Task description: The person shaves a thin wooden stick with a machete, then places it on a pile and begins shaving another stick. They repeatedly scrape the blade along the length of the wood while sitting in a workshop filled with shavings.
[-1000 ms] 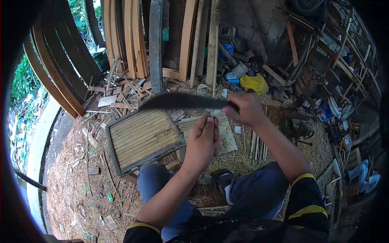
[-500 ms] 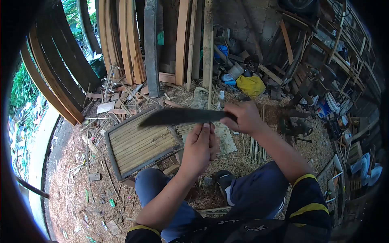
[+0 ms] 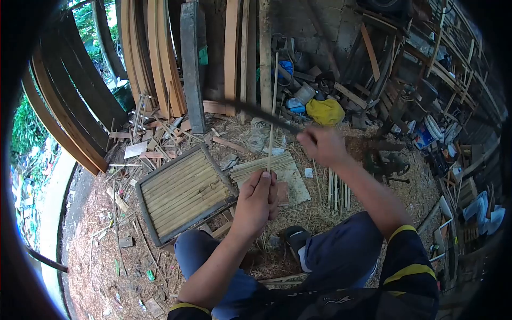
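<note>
Head view only. Left hand [image 3: 257, 200] sits centre frame, fingers pinched shut round the lower end of a thin strip [image 3: 272, 112]. Strip stands near upright, running from the hand up past the planks at the back. Right hand [image 3: 321, 145] is up and to the right of it, closed on the handle of a knife [image 3: 256, 111]; the dark blade is motion-blurred, angled up-left from the fist and crossing the strip above the left hand. Can't tell if the edge is touching the strip or just in front of it.

Below and behind the left hand lies a bundle [image 3: 262, 164] of split strips on a flat board [image 3: 296, 184], fanned a bit, approx. level with the fingertips. Just left of that, a frame [image 3: 184, 192] with slats laid side by side, tilted, resting on the ground by the left knee [image 3: 197, 250]. Loose sticks [image 3: 338, 189] lie on the ground right of the board, under the right forearm.

Person is seated, blue trousers, dark sleeves w/ yellow trim, a dark shoe [image 3: 293, 237] between the knees.

Ground is sawdust and shavings, offcuts scattered upper left. Planks [image 3: 160, 58] and a grey post [image 3: 191, 64] lean at the back; curved boards on the far left w/ greenery beyond. Yellow bag [image 3: 325, 112] sits amid clutter back centre-right; racks of timber fill the right side.
</note>
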Demonstrator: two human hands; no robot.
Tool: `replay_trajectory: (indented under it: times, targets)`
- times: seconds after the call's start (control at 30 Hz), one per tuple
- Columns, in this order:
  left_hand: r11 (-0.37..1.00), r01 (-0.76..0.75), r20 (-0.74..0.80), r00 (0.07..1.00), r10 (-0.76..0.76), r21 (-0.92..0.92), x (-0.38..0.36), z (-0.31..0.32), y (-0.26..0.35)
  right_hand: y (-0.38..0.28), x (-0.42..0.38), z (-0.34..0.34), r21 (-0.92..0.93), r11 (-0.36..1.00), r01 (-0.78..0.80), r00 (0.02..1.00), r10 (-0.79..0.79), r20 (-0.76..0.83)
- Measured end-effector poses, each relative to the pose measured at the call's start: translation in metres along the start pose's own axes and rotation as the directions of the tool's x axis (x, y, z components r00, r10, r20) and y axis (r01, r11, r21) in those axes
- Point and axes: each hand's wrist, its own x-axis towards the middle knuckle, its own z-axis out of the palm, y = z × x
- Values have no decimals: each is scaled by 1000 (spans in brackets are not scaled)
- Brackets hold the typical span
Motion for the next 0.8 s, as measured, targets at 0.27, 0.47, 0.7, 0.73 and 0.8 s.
replay_trajectory:
  times: [0.27,0.47,0.7,0.73,0.8]
  targets:
    - [995,94,95,991,-97,38,-11,-9,-14,59,5,2,54,871,-488,869,491,-58]
    - [980,187,168,966,-195,62,-4,-23,-34,21,0,-15,783,83,-616,593,703,392]
    - [924,357,308,872,-381,134,2,-29,-49,22,-2,-17,896,-119,-427,620,683,386]
    - [913,366,330,852,-406,179,4,-32,-51,20,-3,-19,888,-103,-447,621,679,391]
    - [911,338,352,844,-405,237,8,-31,-53,15,-5,-21,869,-86,-488,621,665,414]
